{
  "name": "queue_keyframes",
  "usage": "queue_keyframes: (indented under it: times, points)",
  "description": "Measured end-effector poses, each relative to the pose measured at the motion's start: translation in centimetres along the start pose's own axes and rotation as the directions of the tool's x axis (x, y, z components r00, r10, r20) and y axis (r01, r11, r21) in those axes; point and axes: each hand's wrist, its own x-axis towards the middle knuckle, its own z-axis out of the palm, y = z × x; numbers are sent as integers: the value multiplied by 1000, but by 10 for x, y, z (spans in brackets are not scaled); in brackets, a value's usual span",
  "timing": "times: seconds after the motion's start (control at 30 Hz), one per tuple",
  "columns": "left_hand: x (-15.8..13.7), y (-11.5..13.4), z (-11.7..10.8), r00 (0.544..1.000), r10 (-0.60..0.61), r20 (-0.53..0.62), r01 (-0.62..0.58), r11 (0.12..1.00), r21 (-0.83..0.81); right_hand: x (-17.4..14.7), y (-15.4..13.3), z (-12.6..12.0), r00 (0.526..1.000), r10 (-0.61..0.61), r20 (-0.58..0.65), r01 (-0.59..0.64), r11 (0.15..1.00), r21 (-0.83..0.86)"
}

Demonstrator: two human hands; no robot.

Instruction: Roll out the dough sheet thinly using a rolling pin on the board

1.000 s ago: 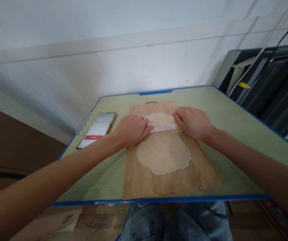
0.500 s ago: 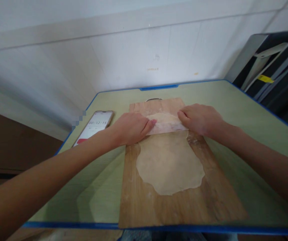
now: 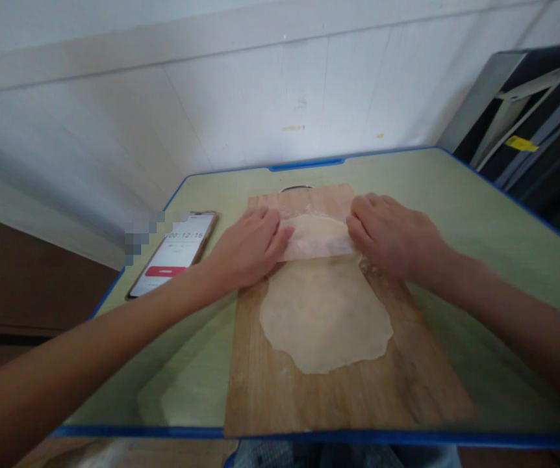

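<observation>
While the left hand and right hand are clasping the rolling pin by its ends, presumably balancing pressure, dough is lying between them, mostly nearside.

Left hand: gripped the pale roll at its left end
Right hand: gripped its right end
Dough: lay flat across a wooden board
Phone: lay at left on the green table

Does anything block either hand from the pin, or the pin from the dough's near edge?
Nothing visible. The left hand and right hand grip the pin, which lies across the dough; the phone sits off the board.
</observation>
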Motion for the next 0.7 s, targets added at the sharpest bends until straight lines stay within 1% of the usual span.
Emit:
queue_keyframes:
  times: [0.07,0.1,0.17,0.2,0.27,0.33,0.4,0.47,0.53,0.6,0.7]
  points:
    - [18,-9,3,999,-38,-24,38,999,9,22,9,5,999,-36,10,36,999,9]
    - [25,-13,4,999,-38,-35,39,999,17,31,13,6,999,-42,32,41,999,31]
    - [29,-16,5,999,-26,-29,27,1000,14,39,15,8,996,-27,82,20,996,87]
    - [27,-15,5,999,-29,-17,29,1000,-1,37,14,8,996,-14,87,4,994,109]
    - [13,-8,4,1000,-23,-7,23,999,-35,22,7,6,999,-6,49,0,993,121]
    - [-6,2,1,1000,21,-20,-22,998,-65,-2,-1,4,1000,-12,-19,14,994,109]
    - [-22,10,-2,997,75,-33,-77,994,-74,-22,-8,2,998,-15,-62,21,996,91]
    - [-25,12,-2,996,93,-15,-93,992,-85,-29,-10,2,997,-11,-76,17,996,86]
    - [-13,7,0,996,88,9,-86,991,-99,-18,-7,2,998,5,-58,1,995,97]
    - [9,-4,5,998,57,27,-53,989,-136,6,0,4,999,49,-12,-47,992,115]
    - [42,-22,9,999,-27,35,33,981,-189,47,14,10,986,138,89,-152,973,172]
